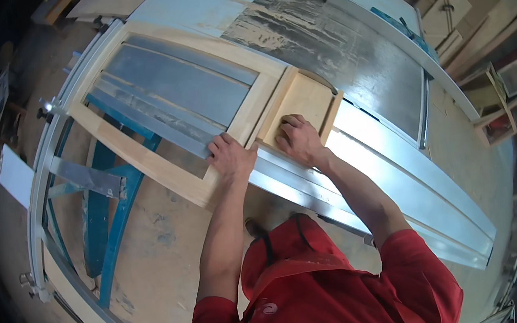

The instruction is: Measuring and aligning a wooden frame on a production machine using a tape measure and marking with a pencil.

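left hand (230, 157): palm down, fingers curled | right hand (299, 139): palm down, flat | forearms extended

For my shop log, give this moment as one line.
left hand: flat on wooden frame | right hand: pressing wood block | machine table

Left hand (230, 156), right hand (299, 139) pressing wooden frame (143, 158) on saw table (335, 50).

No packages, labels, signs or screens can be made out here. Small boxy shapes on the shelving at the right edge are too blurred to tell.
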`<state>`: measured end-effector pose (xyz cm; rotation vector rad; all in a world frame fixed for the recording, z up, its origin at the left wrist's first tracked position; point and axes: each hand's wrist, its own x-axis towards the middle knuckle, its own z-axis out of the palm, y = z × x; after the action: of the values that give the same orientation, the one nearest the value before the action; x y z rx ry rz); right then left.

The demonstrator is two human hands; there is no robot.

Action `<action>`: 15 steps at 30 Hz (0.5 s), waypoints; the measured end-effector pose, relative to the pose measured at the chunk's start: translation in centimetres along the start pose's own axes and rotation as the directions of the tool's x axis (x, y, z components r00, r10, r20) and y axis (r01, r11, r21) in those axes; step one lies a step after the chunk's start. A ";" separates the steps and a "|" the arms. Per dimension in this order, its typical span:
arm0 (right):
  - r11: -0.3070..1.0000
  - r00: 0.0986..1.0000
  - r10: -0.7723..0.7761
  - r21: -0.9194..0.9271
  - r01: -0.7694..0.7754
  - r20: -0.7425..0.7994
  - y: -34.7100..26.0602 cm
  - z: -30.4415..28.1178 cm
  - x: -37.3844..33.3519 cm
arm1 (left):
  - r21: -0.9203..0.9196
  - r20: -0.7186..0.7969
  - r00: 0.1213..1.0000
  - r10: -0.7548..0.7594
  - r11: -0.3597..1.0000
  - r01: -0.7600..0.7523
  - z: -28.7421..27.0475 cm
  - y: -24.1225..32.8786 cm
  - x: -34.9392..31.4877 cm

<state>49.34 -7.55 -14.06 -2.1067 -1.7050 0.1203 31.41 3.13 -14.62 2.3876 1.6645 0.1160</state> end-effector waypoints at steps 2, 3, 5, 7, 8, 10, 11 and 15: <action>1.000 0.999 0.031 -0.001 -0.031 -0.007 0.2 0.7 0.6 | -0.002 0.007 1.000 -0.008 1.000 0.008 0.1 -0.5 0.9; 0.999 0.999 0.034 0.000 -0.034 -0.015 0.4 1.0 0.7 | -0.002 0.007 1.000 -0.014 1.000 0.014 0.3 -0.5 1.2; 0.998 0.998 0.063 0.004 -0.063 -0.027 0.3 1.3 0.9 | 0.005 0.014 1.000 0.003 1.000 -0.003 0.4 -0.7 1.5; 0.999 0.998 0.053 0.002 -0.053 0.026 0.3 1.6 2.5 | 0.012 -0.009 1.000 -0.014 1.000 0.014 0.3 -1.0 2.4; 0.999 0.998 0.041 0.006 -0.041 0.051 0.2 1.7 3.3 | 0.022 -0.006 1.000 -0.008 1.000 0.008 0.1 -1.3 3.0; 0.999 0.998 0.041 0.015 -0.042 0.039 0.5 2.2 5.1 | 0.016 -0.038 0.999 -0.032 0.999 0.032 -0.4 -1.8 5.0; 0.999 0.999 0.035 0.019 -0.036 0.032 0.8 2.5 6.0 | 0.014 -0.054 0.998 -0.044 0.999 0.045 -0.5 -1.7 5.9; 0.998 0.999 0.041 0.038 -0.042 0.018 0.6 4.1 8.5 | 0.027 -0.012 0.998 -0.054 0.998 0.055 0.1 -2.5 8.5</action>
<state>50.60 1.55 -16.28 -2.1195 -1.6562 0.1825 32.15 11.90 -15.82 2.3629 1.7456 0.0984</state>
